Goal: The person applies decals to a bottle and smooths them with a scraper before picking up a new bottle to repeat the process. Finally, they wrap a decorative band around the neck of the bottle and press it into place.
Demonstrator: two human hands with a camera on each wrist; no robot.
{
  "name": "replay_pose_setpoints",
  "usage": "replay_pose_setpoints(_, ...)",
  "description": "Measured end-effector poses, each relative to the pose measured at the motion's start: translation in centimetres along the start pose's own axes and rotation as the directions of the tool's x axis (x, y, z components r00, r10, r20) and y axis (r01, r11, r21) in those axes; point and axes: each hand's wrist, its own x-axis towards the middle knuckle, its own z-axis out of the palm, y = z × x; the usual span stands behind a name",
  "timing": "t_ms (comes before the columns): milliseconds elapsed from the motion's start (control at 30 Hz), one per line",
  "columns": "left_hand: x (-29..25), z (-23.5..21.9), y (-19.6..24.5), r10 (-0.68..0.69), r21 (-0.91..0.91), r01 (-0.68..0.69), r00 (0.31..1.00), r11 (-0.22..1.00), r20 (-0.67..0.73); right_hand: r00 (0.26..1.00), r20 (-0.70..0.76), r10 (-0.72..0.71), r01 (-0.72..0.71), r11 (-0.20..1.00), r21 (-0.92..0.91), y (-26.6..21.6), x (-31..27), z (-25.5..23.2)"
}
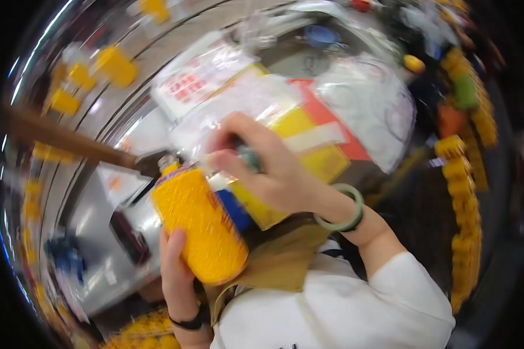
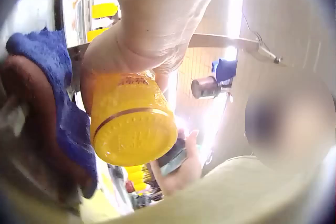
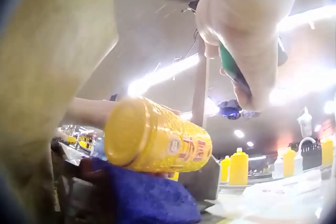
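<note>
A bright yellow bottle (image 1: pixel 201 227) with red lettering is tilted in front of the person's body, its neck towards the upper left in the head view. The left hand (image 1: pixel 177 262) grips it by the side. In the left wrist view the bottle's round base (image 2: pixel 136 137) faces the camera. Close above the bottle, the right hand (image 1: pixel 268 168) curls round a small green and dark object (image 3: pixel 233 69); its kind cannot be told, as fingers cover most of it. A blue cloth (image 3: pixel 149 195) lies below the bottle in the right wrist view.
A brown wooden bar (image 1: pixel 70 136) reaches in from the left towards the bottle's neck. Plastic-wrapped packs (image 1: pixel 201 81) and a white bag (image 1: pixel 367 104) lie beyond the hands. A dark phone-like object (image 1: pixel 129 235) rests on the metal table (image 1: pixel 102 279). Yellow bottles (image 1: pixel 457 192) line the right side.
</note>
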Motion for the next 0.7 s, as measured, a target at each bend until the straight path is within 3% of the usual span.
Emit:
replay_pose_setpoints(33,-0.6,2.0,0.2,0.056,0.088,-0.061,0.996,0.994,0.063,1.000,-0.006,-0.020,0.020,0.999,-0.027,-0.4,0.4,-0.8)
replay_pose_setpoints(67,-1.1,3.1,-0.1,0.096,0.231,-0.096,0.995,0.968,0.012,0.999,0.043,0.018,-0.015,0.999,-0.051,-1.2,0.5,-1.7)
replay_pose_setpoints(100,-0.1,2.5,0.5,0.022,0.374,-0.078,0.988,0.924,0.151,0.994,0.095,0.057,-0.051,0.997,-0.063,-2.1,0.4,-2.5)
replay_pose_setpoints(133,0.8,3.3,0.4,0.038,0.448,-0.134,0.975,0.884,0.217,0.992,0.115,0.045,-0.035,0.995,-0.089,-2.4,0.1,-3.8)
replay_pose_setpoints(167,1.9,4.7,0.4,0.061,0.513,-0.202,0.959,0.834,0.278,0.989,0.144,0.031,-0.015,0.994,-0.105,-2.7,-0.2,-5.4)
replay_pose_setpoints(233,2.4,7.5,1.0,0.020,0.578,-0.235,0.935,0.782,0.353,0.997,0.063,-0.049,0.063,0.969,-0.239,-4.2,-1.7,-7.4)
replay_pose_setpoints(300,3.0,10.7,0.6,-0.012,0.642,-0.275,0.914,0.716,0.404,0.996,0.079,0.032,0.010,0.876,-0.482,-6.8,-4.3,-10.3)
replay_pose_setpoints(333,3.1,12.7,0.0,-0.061,0.674,-0.302,0.886,0.674,0.459,0.989,0.091,0.118,-0.063,0.883,-0.465,-7.9,-5.7,-11.7)
replay_pose_setpoints(367,3.4,14.2,-0.4,-0.117,0.700,-0.331,0.853,0.633,0.508,0.983,0.078,0.169,-0.114,0.880,-0.461,-8.9,-7.3,-12.9)
replay_pose_setpoints(433,4.7,15.9,-1.7,-0.135,0.646,-0.697,0.640,0.312,0.756,0.995,-0.057,0.087,-0.104,0.852,-0.513,-9.4,-11.0,-14.3)
replay_pose_setpoints(467,4.9,16.9,-1.8,-0.116,0.559,-0.804,0.547,0.203,0.829,0.981,-0.147,0.126,-0.188,0.801,-0.568,-10.2,-12.8,-15.4)
replay_pose_setpoints(500,4.9,18.2,-1.5,-0.127,0.560,-0.813,0.546,0.160,0.828,0.959,-0.236,0.159,-0.274,0.740,-0.614,-11.2,-14.7,-16.6)
replay_pose_setpoints(567,6.3,17.2,-2.2,-0.029,0.543,-0.768,0.568,0.338,0.822,0.873,-0.480,0.090,-0.421,0.637,-0.646,-12.3,-18.5,-20.2)
replay_pose_setpoints(600,6.2,17.3,-2.2,0.002,0.564,-0.707,0.624,0.426,0.781,0.800,-0.591,0.101,-0.538,0.557,-0.633,-12.7,-20.5,-22.2)
replay_pose_setpoints(633,6.6,16.6,-1.9,0.043,0.600,-0.713,0.656,0.363,0.753,0.714,-0.692,0.103,-0.647,0.473,-0.598,-13.0,-22.5,-24.4)
replay_pose_setpoints(700,6.7,16.5,-1.0,0.032,0.702,-0.555,0.794,0.446,0.608,0.657,-0.752,0.054,-0.740,0.240,-0.629,-12.0,-26.8,-29.3)
